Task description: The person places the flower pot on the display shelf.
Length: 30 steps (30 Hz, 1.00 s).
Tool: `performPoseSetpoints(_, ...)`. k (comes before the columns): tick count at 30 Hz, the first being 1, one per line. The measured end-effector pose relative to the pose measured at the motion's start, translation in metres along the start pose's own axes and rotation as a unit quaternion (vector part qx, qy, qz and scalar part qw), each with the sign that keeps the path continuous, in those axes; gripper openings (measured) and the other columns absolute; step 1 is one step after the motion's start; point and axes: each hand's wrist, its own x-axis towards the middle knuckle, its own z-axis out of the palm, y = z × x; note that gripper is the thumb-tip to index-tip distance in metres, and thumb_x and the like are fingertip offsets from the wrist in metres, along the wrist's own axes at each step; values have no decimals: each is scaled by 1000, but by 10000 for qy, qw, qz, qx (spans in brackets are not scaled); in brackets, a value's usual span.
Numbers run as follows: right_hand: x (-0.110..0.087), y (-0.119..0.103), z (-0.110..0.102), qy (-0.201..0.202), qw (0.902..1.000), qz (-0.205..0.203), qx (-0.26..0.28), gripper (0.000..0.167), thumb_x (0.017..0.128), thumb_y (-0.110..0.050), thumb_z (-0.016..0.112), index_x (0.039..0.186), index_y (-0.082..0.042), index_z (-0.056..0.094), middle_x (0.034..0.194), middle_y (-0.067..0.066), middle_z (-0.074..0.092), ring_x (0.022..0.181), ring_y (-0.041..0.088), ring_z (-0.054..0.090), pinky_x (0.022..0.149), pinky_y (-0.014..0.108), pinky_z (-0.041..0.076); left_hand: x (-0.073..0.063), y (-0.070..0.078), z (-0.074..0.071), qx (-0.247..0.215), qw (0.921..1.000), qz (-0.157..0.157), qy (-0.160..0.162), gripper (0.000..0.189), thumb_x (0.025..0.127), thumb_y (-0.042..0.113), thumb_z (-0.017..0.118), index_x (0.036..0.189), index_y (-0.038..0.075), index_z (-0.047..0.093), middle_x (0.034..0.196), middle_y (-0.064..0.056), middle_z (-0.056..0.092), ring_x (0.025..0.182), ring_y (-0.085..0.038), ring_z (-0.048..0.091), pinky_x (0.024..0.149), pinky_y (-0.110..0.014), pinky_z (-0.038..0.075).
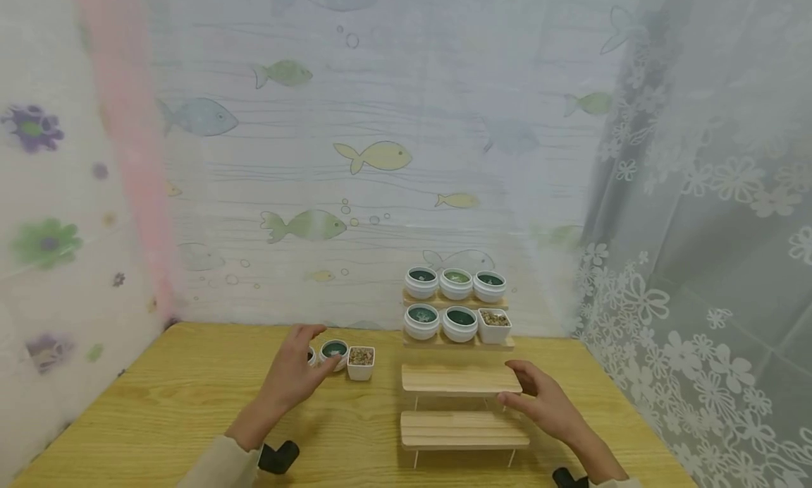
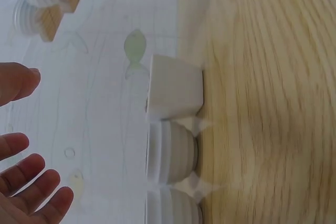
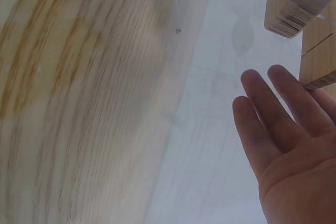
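Observation:
My left hand (image 1: 294, 368) is held with fingers and thumb spread, holding nothing. In the head view it partly covers a row of small pots: a round white pot with dark green contents (image 1: 334, 355) and a square white pot of grainy bits (image 1: 361, 363). The left wrist view shows the square pot (image 2: 176, 87) upright on the table, apart from my fingers. My right hand (image 1: 548, 400) is at the right end of a wooden shelf plank (image 1: 459, 379), thumb and forefinger right at its edge. In the right wrist view the other fingers (image 3: 268, 111) are straight.
Behind that plank, two higher tiers carry round white pots (image 1: 421, 322) and another square pot (image 1: 495, 326). A lower plank (image 1: 463, 430) on thin wire legs stands in front. Patterned curtains (image 1: 374, 156) hang behind and beside the wooden table (image 1: 190, 403).

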Motion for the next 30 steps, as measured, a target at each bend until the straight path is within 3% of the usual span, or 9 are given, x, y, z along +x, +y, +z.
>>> performPoseSetpoints(10,0,2,0,-28,10000,-55,-4,62,86,-35,71,138,-10,46,143,22,42,124,40,48,94,48,46,0,-28,-5,552,9978,-367,-66,57,78,28,79,122,-1,56,117,-21,51,105,-40,52,82,-55,46)
performPoseSetpoints(17,-1,2,0,-32,10000,-26,34,62,86,-34,71,138,-10,46,143,23,41,125,40,47,95,49,45,-2,-39,-5,735,9958,-531,-107,61,76,30,80,122,-2,56,120,-22,50,108,-43,49,85,-57,43)
performPoseSetpoints(30,0,2,-1,-46,10000,-23,11,65,86,-35,71,139,-8,45,143,22,41,125,41,46,96,50,44,-5,-55,-6,499,9840,-1435,-934,63,82,30,74,131,-2,50,130,-27,43,119,-47,39,91,-61,38)
